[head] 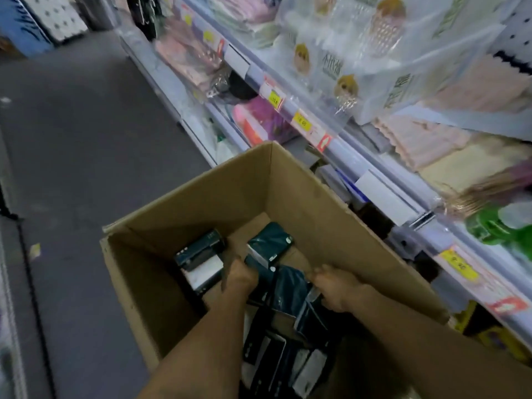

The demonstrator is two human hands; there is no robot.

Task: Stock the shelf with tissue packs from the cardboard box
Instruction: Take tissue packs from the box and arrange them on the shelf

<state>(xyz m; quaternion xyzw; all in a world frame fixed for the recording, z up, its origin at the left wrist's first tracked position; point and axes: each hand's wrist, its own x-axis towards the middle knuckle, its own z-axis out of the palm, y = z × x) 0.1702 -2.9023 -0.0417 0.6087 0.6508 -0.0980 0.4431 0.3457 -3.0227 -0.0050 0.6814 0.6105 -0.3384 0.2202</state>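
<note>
An open cardboard box (316, 197) stands on the floor beside the shelf (374, 165). Several dark teal tissue packs lie inside it, one at the left (200, 256) and one at the far middle (269, 246). Both my hands reach down into the box. My left hand (239, 279) has its fingers curled at the edge of the far teal pack. My right hand (336, 289) grips a dark teal pack (290, 292) in the box's middle. More packs (276, 367) stand near the front wall, between my forearms.
The shelf on the right carries pink cloths (187, 50), clear packaged goods (331, 67), towels (426, 139) and a green pack (501, 228), with yellow price tags (300, 122) along its rails. Grey aisle floor (86, 139) stretches to the left of the box.
</note>
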